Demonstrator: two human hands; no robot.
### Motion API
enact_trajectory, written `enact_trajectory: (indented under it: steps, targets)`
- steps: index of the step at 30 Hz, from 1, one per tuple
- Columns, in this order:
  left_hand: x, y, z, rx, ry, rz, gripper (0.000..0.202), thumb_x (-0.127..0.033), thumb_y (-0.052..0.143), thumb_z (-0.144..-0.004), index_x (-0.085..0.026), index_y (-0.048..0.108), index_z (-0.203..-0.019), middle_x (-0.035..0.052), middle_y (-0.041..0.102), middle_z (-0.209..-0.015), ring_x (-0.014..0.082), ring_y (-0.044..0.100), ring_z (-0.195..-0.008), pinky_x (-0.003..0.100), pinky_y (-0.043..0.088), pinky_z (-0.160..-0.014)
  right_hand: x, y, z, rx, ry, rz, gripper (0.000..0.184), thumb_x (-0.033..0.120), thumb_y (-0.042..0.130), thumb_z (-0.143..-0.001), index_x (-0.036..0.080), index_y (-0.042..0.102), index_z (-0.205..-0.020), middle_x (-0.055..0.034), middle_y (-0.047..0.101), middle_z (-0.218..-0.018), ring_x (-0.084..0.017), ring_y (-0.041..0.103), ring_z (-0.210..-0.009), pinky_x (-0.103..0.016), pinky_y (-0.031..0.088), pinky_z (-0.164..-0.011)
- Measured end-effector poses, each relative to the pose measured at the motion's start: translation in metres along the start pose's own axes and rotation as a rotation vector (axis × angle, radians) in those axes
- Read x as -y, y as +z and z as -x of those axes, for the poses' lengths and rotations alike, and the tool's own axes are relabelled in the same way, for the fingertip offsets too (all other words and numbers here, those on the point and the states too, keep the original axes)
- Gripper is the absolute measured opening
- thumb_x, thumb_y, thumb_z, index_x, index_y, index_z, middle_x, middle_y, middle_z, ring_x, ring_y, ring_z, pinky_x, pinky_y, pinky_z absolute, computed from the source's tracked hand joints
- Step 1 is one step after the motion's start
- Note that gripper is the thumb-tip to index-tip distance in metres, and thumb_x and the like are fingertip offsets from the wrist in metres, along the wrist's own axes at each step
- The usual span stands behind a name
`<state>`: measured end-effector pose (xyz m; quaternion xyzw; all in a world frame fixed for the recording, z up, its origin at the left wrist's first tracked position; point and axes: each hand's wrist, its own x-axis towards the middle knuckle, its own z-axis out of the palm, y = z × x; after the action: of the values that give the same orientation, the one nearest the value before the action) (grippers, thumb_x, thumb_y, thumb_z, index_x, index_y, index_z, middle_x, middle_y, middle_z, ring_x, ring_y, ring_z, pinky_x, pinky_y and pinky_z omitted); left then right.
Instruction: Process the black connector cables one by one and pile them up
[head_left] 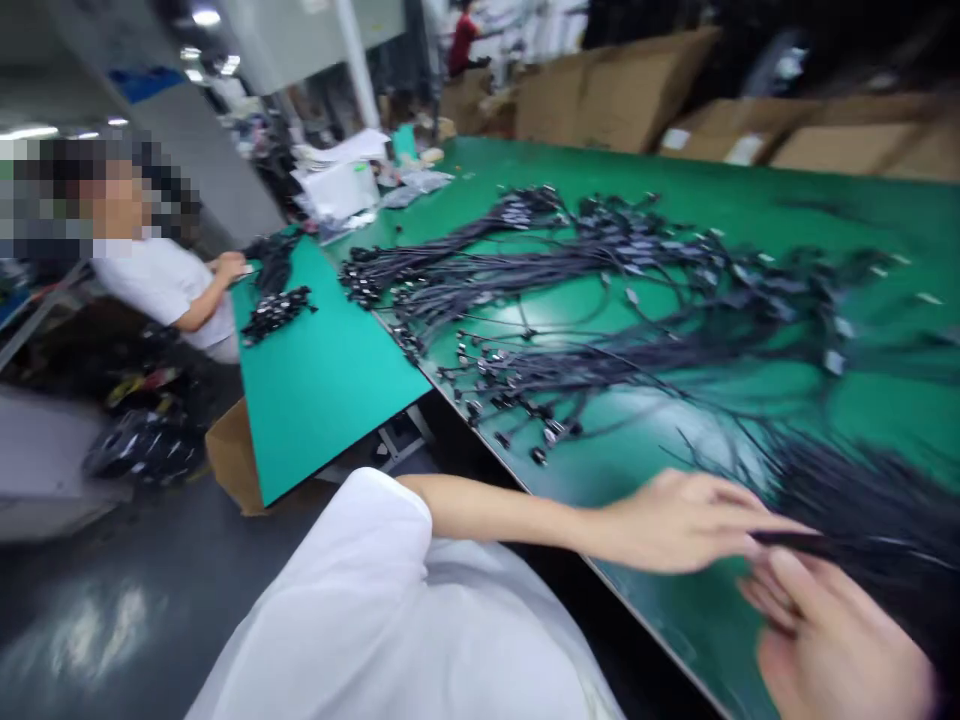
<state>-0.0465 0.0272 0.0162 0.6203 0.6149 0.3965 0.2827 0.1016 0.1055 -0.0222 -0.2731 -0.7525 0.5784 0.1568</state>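
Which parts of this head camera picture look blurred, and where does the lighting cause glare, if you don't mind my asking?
In the head view, the black cable bundle, upper hand and lower hand are motion-blurred; overhead light leaves pale glare on the green mat and the dark floor.

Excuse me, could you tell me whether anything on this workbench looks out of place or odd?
The black cables on the green mat stand out: they sprawl across it in a loose tangle, with connector ends pointing in many directions instead of lying in tidy bundles. Blur hides any fine damage.
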Motion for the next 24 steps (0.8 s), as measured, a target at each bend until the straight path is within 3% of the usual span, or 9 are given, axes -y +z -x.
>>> enact_trajectory:
  steps: [2, 4, 8, 11, 14, 16, 18, 21, 24]
  targets:
    - [-0.012, -0.003, 0.006, 0.067, 0.131, -0.108, 0.042, -0.01, 0.044, -0.086, -0.022, 0.07, -0.117, 0.0086, 0.06, -0.125, 0.0225, 0.055, -0.113, 0.036, 0.039, -0.101, 0.012, 0.008, 0.015, -0.226, 0.095, -0.3, 0.029, 0.052, 0.049, -0.079, 0.032, 0.057, -0.059, 0.0001, 0.033, -0.045, -0.017, 0.033, -0.039, -0.038, 0.023, -0.046]
    - [-0.02, -0.006, 0.013, 0.063, 0.164, -0.187, 0.041, -0.005, 0.044, -0.081, -0.025, 0.075, -0.1, 0.0095, 0.063, -0.115, 0.0263, 0.052, -0.112, 0.045, 0.033, -0.105, 0.022, 0.011, 0.023, -0.159, 0.18, -0.398, 0.023, 0.047, 0.056, -0.077, 0.027, 0.056, -0.068, 0.004, 0.031, -0.049, -0.013, 0.029, -0.041, -0.033, 0.025, -0.046]
    - [-0.009, -0.005, 0.029, 0.284, 0.259, -0.136, 0.034, -0.01, 0.048, -0.079, -0.025, 0.075, -0.093, 0.0098, 0.06, -0.094, 0.0242, 0.051, -0.091, 0.04, 0.038, -0.092, 0.024, 0.001, 0.033, -0.17, 0.053, -0.079, 0.025, 0.04, 0.048, -0.084, 0.02, 0.053, -0.07, 0.0004, 0.046, -0.06, -0.013, 0.041, -0.054, -0.029, 0.033, -0.055]
    - [0.001, 0.006, 0.037, 0.341, 0.094, 0.033, 0.029, -0.014, 0.05, -0.079, -0.024, 0.075, -0.089, 0.0068, 0.058, -0.088, 0.0212, 0.051, -0.086, 0.034, 0.039, -0.086, 0.028, -0.007, 0.047, -0.318, -0.172, 0.452, 0.029, 0.032, 0.038, -0.092, 0.018, 0.055, -0.073, -0.0047, 0.056, -0.072, -0.016, 0.05, -0.07, -0.031, 0.036, -0.07]
    - [0.0, 0.015, 0.033, 0.283, -0.241, 0.368, 0.025, -0.033, 0.053, -0.085, -0.019, 0.074, -0.082, 0.005, 0.059, -0.077, 0.0194, 0.052, -0.079, 0.03, 0.041, -0.079, 0.038, -0.005, 0.06, -0.346, -0.315, 0.707, 0.034, 0.027, 0.032, -0.096, 0.018, 0.058, -0.076, -0.0057, 0.057, -0.071, -0.017, 0.048, -0.068, -0.031, 0.033, -0.069]
    - [-0.005, 0.015, 0.025, 0.214, -0.401, 0.57, 0.045, -0.053, 0.047, -0.088, -0.017, 0.072, -0.081, 0.0059, 0.06, -0.074, 0.0196, 0.053, -0.076, 0.03, 0.042, -0.076, 0.042, 0.002, 0.063, -0.295, -0.375, 0.643, 0.033, 0.027, 0.033, -0.097, 0.019, 0.059, -0.079, -0.0053, 0.058, -0.072, -0.016, 0.048, -0.068, -0.03, 0.033, -0.068]
    - [-0.013, 0.01, 0.019, 0.158, -0.426, 0.674, 0.059, -0.065, 0.039, -0.088, -0.016, 0.072, -0.085, 0.0079, 0.062, -0.08, 0.0204, 0.054, -0.079, 0.032, 0.044, -0.078, 0.041, 0.01, 0.063, -0.227, -0.367, 0.44, 0.029, 0.028, 0.037, -0.096, 0.019, 0.06, -0.081, -0.0043, 0.06, -0.076, -0.015, 0.05, -0.07, -0.028, 0.036, -0.069]
    - [-0.03, 0.0, 0.022, 0.148, -0.248, 0.581, 0.058, -0.064, 0.041, -0.089, -0.018, 0.075, -0.081, 0.0097, 0.061, -0.093, 0.0212, 0.053, -0.086, 0.033, 0.042, -0.086, 0.032, 0.015, 0.057, -0.197, -0.183, 0.077, 0.026, 0.031, 0.044, -0.093, 0.019, 0.058, -0.074, -0.0008, 0.058, -0.072, -0.014, 0.05, -0.068, -0.025, 0.037, -0.066]
    - [-0.037, 0.0, 0.034, 0.273, -0.058, 0.279, 0.042, -0.05, 0.052, -0.089, -0.021, 0.076, -0.07, 0.0092, 0.062, -0.091, 0.0228, 0.051, -0.09, 0.035, 0.04, -0.09, 0.02, 0.006, 0.051, -0.275, 0.01, -0.103, 0.024, 0.032, 0.049, -0.086, 0.018, 0.054, -0.067, 0.0021, 0.053, -0.065, -0.013, 0.048, -0.065, -0.024, 0.036, -0.064]
